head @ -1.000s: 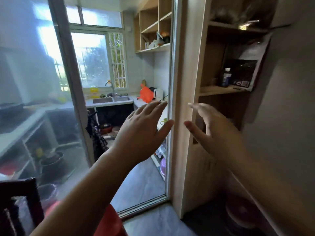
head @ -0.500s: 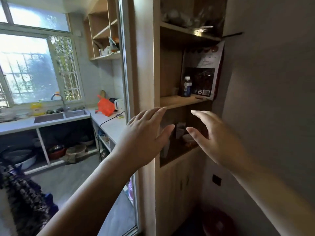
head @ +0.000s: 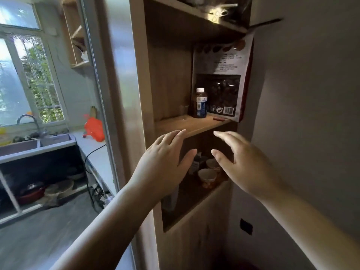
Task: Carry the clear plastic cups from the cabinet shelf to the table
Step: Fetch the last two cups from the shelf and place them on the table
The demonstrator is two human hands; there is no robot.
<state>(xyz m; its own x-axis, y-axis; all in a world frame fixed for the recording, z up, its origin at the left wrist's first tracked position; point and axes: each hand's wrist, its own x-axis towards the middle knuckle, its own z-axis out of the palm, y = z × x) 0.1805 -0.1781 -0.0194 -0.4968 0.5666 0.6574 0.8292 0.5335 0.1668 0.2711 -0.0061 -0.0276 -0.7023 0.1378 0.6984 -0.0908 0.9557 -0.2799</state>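
Note:
An open wooden cabinet (head: 148, 90) fills the middle of the view. On its middle shelf (head: 187, 124) stands one small clear plastic cup (head: 184, 112), left of a dark bottle (head: 200, 103). The dim lower shelf holds several cups or bowls (head: 207, 175), too dark to tell if they are clear. My left hand (head: 165, 162) is raised with fingers spread, its fingertips at the middle shelf's front edge. My right hand (head: 245, 162) is held out open in front of the lower shelf. Neither hand holds anything.
A large printed food bag (head: 224, 78) leans at the shelf's right. A grey wall (head: 303, 114) bounds the cabinet on the right. To the left, past a sliding door frame (head: 109, 94), lies a kitchen with a sink (head: 35, 143), white counter (head: 95, 154) and orange bag (head: 94, 129).
The view has swung right and closer, from the kitchen doorway to the cabinet. Both open hands have come up near the shelves.

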